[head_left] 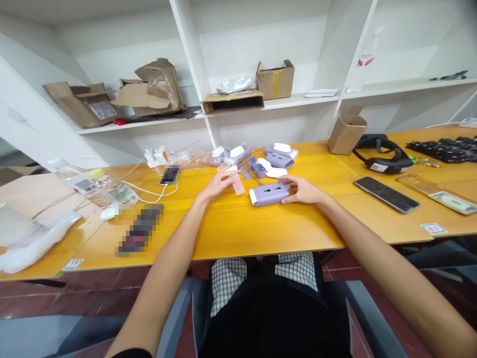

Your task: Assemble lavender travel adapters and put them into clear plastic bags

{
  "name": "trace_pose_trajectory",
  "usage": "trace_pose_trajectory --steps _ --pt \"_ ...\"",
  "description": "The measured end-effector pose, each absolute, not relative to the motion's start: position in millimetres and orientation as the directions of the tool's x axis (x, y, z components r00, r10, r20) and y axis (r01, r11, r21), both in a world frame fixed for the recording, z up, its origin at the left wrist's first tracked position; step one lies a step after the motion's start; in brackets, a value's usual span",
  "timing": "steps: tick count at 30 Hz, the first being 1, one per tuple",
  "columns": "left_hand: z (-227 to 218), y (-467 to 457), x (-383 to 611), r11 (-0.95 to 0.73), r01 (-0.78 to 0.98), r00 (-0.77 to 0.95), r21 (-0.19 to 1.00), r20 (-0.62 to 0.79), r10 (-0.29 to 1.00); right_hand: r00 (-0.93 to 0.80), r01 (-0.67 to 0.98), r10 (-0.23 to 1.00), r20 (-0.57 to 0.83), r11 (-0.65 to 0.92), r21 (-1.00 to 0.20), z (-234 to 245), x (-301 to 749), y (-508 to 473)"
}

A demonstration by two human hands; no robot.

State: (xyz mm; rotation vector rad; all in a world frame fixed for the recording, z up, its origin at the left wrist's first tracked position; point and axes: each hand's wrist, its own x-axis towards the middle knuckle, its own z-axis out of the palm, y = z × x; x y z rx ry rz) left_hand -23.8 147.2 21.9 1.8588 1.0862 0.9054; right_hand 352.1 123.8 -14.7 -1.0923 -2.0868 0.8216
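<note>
My right hand [302, 190] is closed round the right end of a lavender plastic case [269, 194], which has a white end and two dark cable-plug shapes on its top. The case lies on the yellow-brown table [238, 228]. To its left, my left hand [219, 184] pinches a small pale pink, see-through strip [238, 186] between its fingertips. Beyond both hands lie small lavender cups [260, 170], white oval pieces [276, 172] and another lavender case [279, 159]. More lavender parts with white tops [238, 152] sit behind my left hand.
A black phone [386, 194] and a headset [385, 154] lie to the right, near an upright cardboard box [347, 132]. On the left are plastic bottles [100, 189], white cables [152, 200] and a plastic bag [33, 243]. Shelves with cardboard boxes [276, 82] stand behind.
</note>
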Motion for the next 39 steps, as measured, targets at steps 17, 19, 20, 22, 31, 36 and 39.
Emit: trace_pose_trajectory --steps 17,19,20,22,31,36,39 --pt "-1.9 135.8 7.4 -0.463 0.467 0.582 0.754 0.132 0.802 -0.377 0.542 0.888 0.262 0.441 -0.716 -15.5 355.5 124.9" --pt "-2.0 131.8 10.4 -0.461 0.465 0.59 0.756 0.124 0.798 -0.37 0.557 0.893 0.256 0.434 -0.708 -15.5 355.6 124.7" --pt "-2.1 129.8 12.6 -0.466 0.471 0.581 0.749 0.133 0.803 -0.368 0.564 0.895 0.252 0.43 -0.705 -15.2 355.5 124.3" --pt "-2.9 126.3 17.2 -0.474 0.476 0.557 0.741 0.163 0.814 -0.375 0.57 0.894 0.244 0.43 -0.7 -14.4 354.8 123.2" --pt "-11.9 125.0 27.7 -0.456 0.37 0.528 0.809 0.221 0.82 -0.382 0.541 0.884 0.269 0.45 -0.711 -19.1 355.8 124.6" --pt "-10.6 123.6 29.8 -0.453 0.423 0.539 0.785 0.184 0.822 -0.399 0.472 0.871 0.286 0.462 -0.751 -20.4 352.3 123.8" --pt "-9.5 122.8 28.9 -0.468 0.433 0.554 0.77 0.181 0.812 -0.407 0.501 0.861 0.304 0.489 -0.714 -19.4 351.0 121.8"
